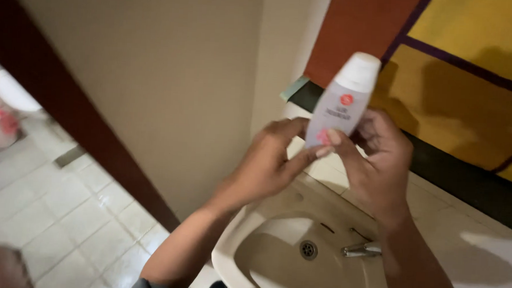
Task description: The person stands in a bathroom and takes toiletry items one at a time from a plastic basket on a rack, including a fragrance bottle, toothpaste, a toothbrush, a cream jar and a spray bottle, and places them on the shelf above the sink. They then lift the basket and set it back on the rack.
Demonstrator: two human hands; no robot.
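Note:
A pale grey plastic bottle with a white cap and a small red round mark is held up above a wash basin. My right hand wraps around the bottle's lower end from the right. My left hand reaches in from the left, its fingers touching the bottle's base beside the right thumb. The bottle's bottom is hidden behind the fingers.
The cream basin has a round drain and a chrome tap on its right rim. A beige wall is at the left, a dark door frame crosses diagonally, with white floor tiles beyond. A yellow and orange wall stands behind.

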